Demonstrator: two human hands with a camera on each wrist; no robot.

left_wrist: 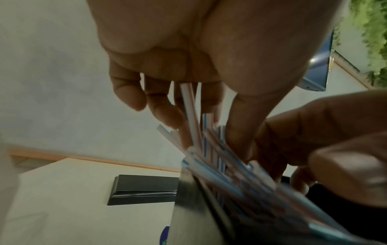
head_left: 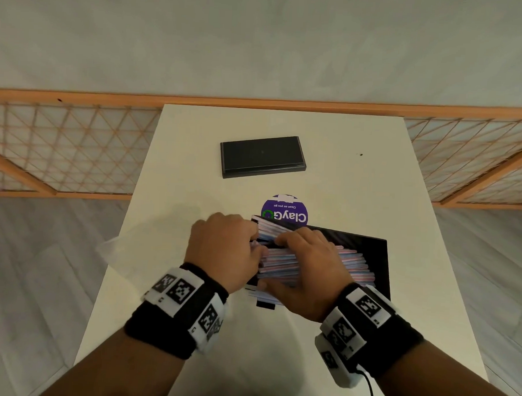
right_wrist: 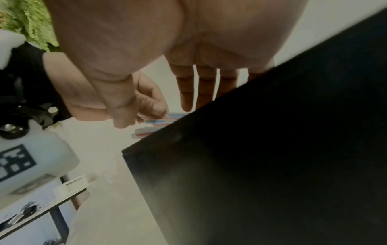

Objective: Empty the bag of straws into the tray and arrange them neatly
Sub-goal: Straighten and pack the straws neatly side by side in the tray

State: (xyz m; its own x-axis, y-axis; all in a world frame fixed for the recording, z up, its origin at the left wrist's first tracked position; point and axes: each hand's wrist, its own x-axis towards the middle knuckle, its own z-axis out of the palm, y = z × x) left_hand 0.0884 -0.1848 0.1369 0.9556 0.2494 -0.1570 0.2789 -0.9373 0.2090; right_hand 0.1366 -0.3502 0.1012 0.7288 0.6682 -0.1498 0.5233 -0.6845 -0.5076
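Two hands over one black tray on the white table. I log the left hand at the tray's left end, fingers curled round the ends of the striped straws — some ends stick out past the rim. Right hand: fingers straight and a little spread, lying flat on top of the pile, gripping nothing. Straws lie roughly parallel inside the tray. Clear empty bag — on the table, left of the hands. Black box further back; purple sticker just behind the tray.
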